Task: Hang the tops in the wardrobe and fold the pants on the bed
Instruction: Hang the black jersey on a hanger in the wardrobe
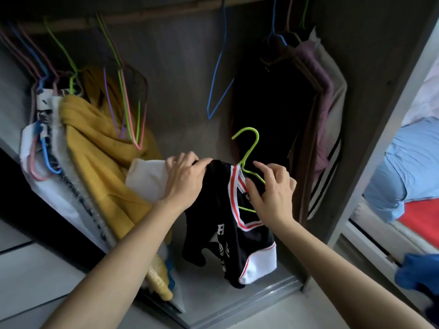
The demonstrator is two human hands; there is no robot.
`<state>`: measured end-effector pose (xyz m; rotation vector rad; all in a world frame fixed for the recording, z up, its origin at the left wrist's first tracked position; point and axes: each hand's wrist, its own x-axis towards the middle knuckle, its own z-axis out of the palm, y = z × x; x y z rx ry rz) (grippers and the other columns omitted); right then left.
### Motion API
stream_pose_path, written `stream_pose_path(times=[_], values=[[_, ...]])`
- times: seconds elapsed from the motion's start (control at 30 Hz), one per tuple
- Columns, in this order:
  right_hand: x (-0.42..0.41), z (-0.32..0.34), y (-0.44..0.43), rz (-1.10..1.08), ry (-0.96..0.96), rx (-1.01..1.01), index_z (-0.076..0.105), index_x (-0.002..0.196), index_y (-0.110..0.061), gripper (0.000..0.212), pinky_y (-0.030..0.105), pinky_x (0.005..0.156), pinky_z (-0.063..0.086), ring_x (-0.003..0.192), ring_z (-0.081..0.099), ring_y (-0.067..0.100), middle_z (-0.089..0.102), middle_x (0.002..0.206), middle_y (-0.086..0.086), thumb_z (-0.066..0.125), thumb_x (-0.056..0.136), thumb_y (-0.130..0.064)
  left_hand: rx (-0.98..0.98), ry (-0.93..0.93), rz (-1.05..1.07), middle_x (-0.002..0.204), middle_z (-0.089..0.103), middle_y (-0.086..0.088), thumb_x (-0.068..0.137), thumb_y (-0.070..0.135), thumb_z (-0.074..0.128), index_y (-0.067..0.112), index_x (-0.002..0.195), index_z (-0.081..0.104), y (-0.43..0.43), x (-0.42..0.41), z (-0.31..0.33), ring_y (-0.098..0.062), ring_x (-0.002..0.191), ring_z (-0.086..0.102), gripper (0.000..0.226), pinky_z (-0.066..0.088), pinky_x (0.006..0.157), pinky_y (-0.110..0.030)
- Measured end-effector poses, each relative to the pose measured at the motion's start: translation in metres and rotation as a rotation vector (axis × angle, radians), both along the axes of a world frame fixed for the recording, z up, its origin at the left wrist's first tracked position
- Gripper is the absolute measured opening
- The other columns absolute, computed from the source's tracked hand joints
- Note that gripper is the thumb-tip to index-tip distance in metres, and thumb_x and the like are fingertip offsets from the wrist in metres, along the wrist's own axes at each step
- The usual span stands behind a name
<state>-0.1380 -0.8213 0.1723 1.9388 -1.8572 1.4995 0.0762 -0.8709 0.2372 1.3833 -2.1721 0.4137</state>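
A black top (221, 224) with red-and-white trim and a white hem panel hangs between my hands in front of the open wardrobe. A lime-green hanger (249, 150) is partly inside its neck, hook pointing up. My left hand (185, 179) grips the top's left shoulder. My right hand (270, 188) pinches the striped collar and the hanger's wire on the right side. The wooden rail (133, 16) runs across the top of the wardrobe.
On the left of the rail hang a yellow garment (99, 148), white clothes and several empty coloured hangers (128, 103). An empty blue hanger (218, 74) hangs mid-rail. Dark and purple clothes (285, 110) fill the right. The bed (411, 162) with blue and red fabric lies far right.
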Motion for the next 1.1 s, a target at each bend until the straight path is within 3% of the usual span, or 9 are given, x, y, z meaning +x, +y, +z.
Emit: stream_pose_path(times=[0.13,0.27,0.4,0.47,0.67,0.77,0.93,1.03,1.1], values=[[-0.009,-0.008,0.009,0.209,0.018,0.030,0.063,0.109,-0.018,0.021,0.035,0.073,0.050,0.087,0.056,0.009,0.056,0.094,-0.009,0.062,0.095,-0.033,-0.060,0.090,0.108,0.093,0.059,-0.008,0.088,0.016,0.053,0.021,0.115,0.070,0.000,-0.007,0.005,-0.034,0.091,0.055,0.032,0.029,0.082,-0.044],[-0.008,-0.019,0.010,0.420,0.021,0.260,0.052,0.137,-0.015,0.049,0.027,0.092,0.048,0.114,0.053,0.008,0.055,0.123,-0.005,0.064,0.093,-0.033,-0.093,0.191,0.130,0.090,0.055,-0.006,0.088,0.024,0.047,0.024,0.110,0.071,0.006,-0.020,0.015,-0.031,0.093,0.053,0.033,0.029,0.083,-0.043],[0.000,-0.024,0.010,0.441,0.053,0.196,0.062,0.101,-0.013,0.015,0.035,0.079,0.048,0.088,0.054,0.015,0.058,0.096,-0.005,0.065,0.093,-0.025,-0.041,0.143,0.119,0.089,0.055,-0.002,0.090,0.061,0.038,0.030,0.106,0.071,0.010,-0.028,0.016,-0.027,0.096,0.051,0.048,0.029,0.085,-0.044],[-0.001,-0.028,0.014,0.398,0.083,0.175,0.060,0.092,-0.013,0.012,0.039,0.072,0.048,0.079,0.052,0.016,0.054,0.086,-0.007,0.065,0.092,-0.024,-0.046,0.060,0.116,0.090,0.056,-0.002,0.086,0.075,0.043,0.030,0.106,0.071,0.010,-0.030,0.011,-0.027,0.095,0.050,0.057,0.029,0.084,-0.044],[-0.013,-0.029,0.021,0.478,-0.059,0.323,0.053,0.092,-0.020,0.016,0.036,0.082,0.046,0.086,0.054,0.008,0.058,0.083,-0.013,0.061,0.087,-0.034,-0.005,0.174,0.262,0.094,0.061,-0.007,0.092,0.063,0.049,0.024,0.106,0.073,0.001,-0.033,0.007,-0.032,0.098,0.050,0.048,0.029,0.084,-0.046],[-0.025,-0.031,0.013,0.451,0.175,0.395,0.058,0.084,-0.021,0.028,0.038,0.103,0.026,0.108,0.049,0.004,0.061,0.087,-0.010,0.061,0.088,-0.048,0.064,0.232,0.284,0.101,0.062,-0.010,0.093,0.060,0.050,0.022,0.113,0.071,-0.005,-0.033,0.003,-0.033,0.103,0.049,0.047,0.030,0.088,-0.047],[-0.047,-0.043,0.012,0.321,0.659,0.362,0.063,0.068,-0.022,0.035,0.045,0.097,0.027,0.126,0.047,0.021,0.066,0.079,-0.010,0.056,0.085,-0.052,0.065,0.268,0.313,0.104,0.064,-0.011,0.093,0.058,0.051,0.020,0.114,0.070,-0.016,-0.029,0.001,-0.033,0.105,0.050,0.047,0.028,0.087,-0.047],[-0.054,-0.053,0.015,0.273,0.792,0.283,0.072,0.079,-0.028,0.025,0.049,0.108,0.020,0.140,0.042,0.029,0.071,0.106,-0.016,0.059,0.089,-0.047,0.051,0.251,0.334,0.105,0.063,-0.011,0.094,0.058,0.050,0.022,0.115,0.070,-0.022,-0.026,0.001,-0.032,0.105,0.050,0.047,0.029,0.087,-0.047],[-0.055,-0.061,0.019,0.214,0.735,0.183,0.073,0.084,-0.029,0.018,0.052,0.110,0.022,0.141,0.041,0.031,0.066,0.125,-0.014,0.064,0.090,-0.043,0.049,0.269,0.361,0.106,0.063,-0.010,0.094,0.060,0.048,0.023,0.115,0.069,-0.027,-0.023,0.002,-0.031,0.105,0.049,0.047,0.030,0.087,-0.047]])
